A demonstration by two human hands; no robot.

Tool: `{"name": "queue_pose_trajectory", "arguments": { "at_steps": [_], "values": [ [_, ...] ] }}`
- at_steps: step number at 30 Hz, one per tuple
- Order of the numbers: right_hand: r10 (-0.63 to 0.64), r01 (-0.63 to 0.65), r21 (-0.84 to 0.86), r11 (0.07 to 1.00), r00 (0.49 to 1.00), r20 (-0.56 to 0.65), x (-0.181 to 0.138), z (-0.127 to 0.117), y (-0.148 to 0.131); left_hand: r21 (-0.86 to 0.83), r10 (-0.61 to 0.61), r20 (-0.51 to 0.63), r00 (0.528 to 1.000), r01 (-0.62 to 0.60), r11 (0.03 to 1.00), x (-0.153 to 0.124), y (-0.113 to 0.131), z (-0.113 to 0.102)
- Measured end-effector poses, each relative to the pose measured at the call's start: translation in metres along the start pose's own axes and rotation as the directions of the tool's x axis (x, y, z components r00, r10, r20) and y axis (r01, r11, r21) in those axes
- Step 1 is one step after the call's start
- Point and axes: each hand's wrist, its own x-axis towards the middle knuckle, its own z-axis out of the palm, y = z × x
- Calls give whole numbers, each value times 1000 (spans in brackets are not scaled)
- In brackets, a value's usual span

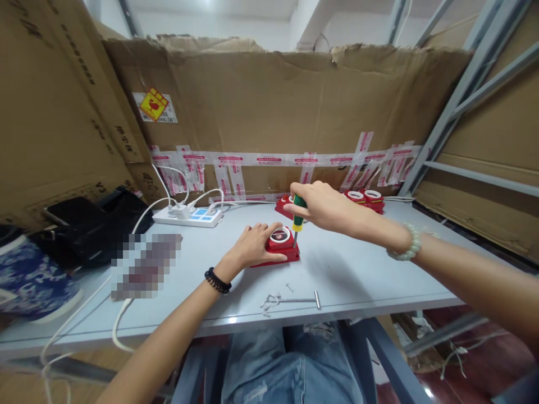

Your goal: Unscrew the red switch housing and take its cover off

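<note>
A red box (pixel 285 253) with a white ring on its top lies on the table. My left hand (pixel 251 244) grips its left side, thumb along the front and fingers over the top. In my right hand (pixel 326 206), closed around the handle, is a screwdriver (pixel 297 217) with a green and yellow grip. It stands almost upright, its tip at the right end of the red box. The exact contact is too small to make out. In front of the box lie a small screw (pixel 289 287), a metal T-shaped tool (pixel 317 300) and several small metal pieces (pixel 269 301).
Behind my right hand stand more red boxes (pixel 374 201) with white rings. A white power strip (pixel 189 216) with plugged cables is at the back left. Black bags (pixel 109 224) and a blue patterned item (pixel 31 275) sit at far left. Cardboard (pixel 269 106) walls the table's back.
</note>
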Motion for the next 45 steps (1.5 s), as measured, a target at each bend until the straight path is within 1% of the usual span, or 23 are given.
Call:
{"name": "queue_pose_trajectory", "arguments": {
  "at_steps": [4, 7, 9, 13, 15, 17, 20, 22, 25, 27, 29, 31, 34, 36, 39, 45],
  "values": [
    [-51, 43, 132, 990, 997, 57, -1, -1, 0, 2, 2, 1, 1000, -2, 1000, 0, -1, 1],
    [15, -17, 104, 994, 1000, 20, -2, 0, 2, -2, 2, -9, 1000, -2, 1000, 1, -1, 2],
    [33, -31, 113, 993, 999, -20, -3, 2, 4, -5, 1, -13, 1000, -1, 1000, 1, -2, 2],
    [6, -5, 251, 968, 1000, -3, -4, 3, 7, -5, 3, 1, 1000, -3, 1000, 1, -2, 2],
    [-6, 3, 292, 956, 1000, 8, -4, 5, 7, -2, 4, -1, 1000, -4, 1000, 1, -2, 2],
    [-17, 23, 310, 950, 1000, -23, -4, 8, 6, 6, 1, -8, 1000, -1, 1000, 1, -2, 3],
    [1, 41, 358, 933, 993, -118, -3, 14, 6, 13, -4, -14, 1000, 4, 1000, 1, -2, 3],
    [20, 47, 455, 889, 990, -141, -2, 19, 7, 6, -2, -12, 1000, 2, 1000, 1, -1, 3],
    [59, 24, 651, 759, 993, -106, 0, 25, 8, 0, 3, -8, 1000, -3, 1000, 0, -1, 1],
    [113, 2, 748, 664, 988, -103, 2, 31, 9, 0, 7, -12, 1000, -7, 1000, 0, -1, 1],
    [183, -17, 799, 601, 976, -117, 4, 39, 9, 3, 7, -16, 1000, -7, 1000, 0, -1, 1],
    [226, -36, 818, 575, 967, -116, 7, 48, 9, 8, 8, -16, 1000, -8, 1000, 0, -1, 1],
    [225, -32, 837, 547, 968, -110, 12, 60, 9, 18, 14, -15, 1000, -14, 1000, 0, -1, 2],
    [225, -12, 862, 506, 967, -118, 13, 64, 10, 25, 13, -13, 1000, -13, 1000, 0, -1, 1],
    [240, 5, 886, 463, 962, -130, 14, 65, 10, 30, 9, -11, 1000, -9, 1000, -1, -1, 1],
    [231, 31, 891, 452, 961, -150, 11, 59, 8, 17, 19, -16, 1000, -19, 1000, -1, -2, 2]
  ]
}}
